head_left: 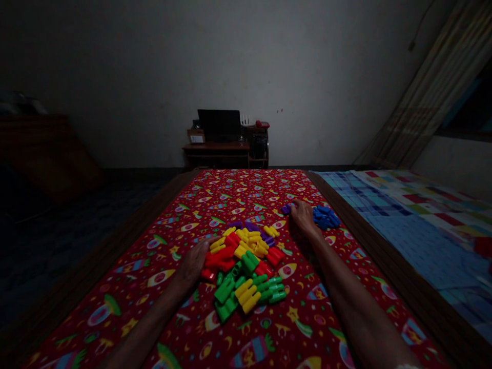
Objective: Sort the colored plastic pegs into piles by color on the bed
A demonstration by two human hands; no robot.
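My right hand [302, 215] reaches over the far right of the cloth, its fingers closed at a small purple building block [285, 209]. Just right of that hand lies a cluster of blue blocks [326, 218]. Beside the left edge of a mixed pile, my left hand [195, 260] rests with its fingers extended, close to yellow blocks [218, 245] and red blocks [221, 259]. Green blocks [226, 292] make up the near part of the pile, with a yellow block [247, 296] among them. More purple blocks [251, 227] lie at its far side.
A red cloth with rocket prints [238, 192] covers the long table. Beyond it stands a desk [217, 147] with a dark monitor [219, 124] against the wall. To the right is a bed with a blue checked cover [388, 236]; a curtain [418, 102] hangs above.
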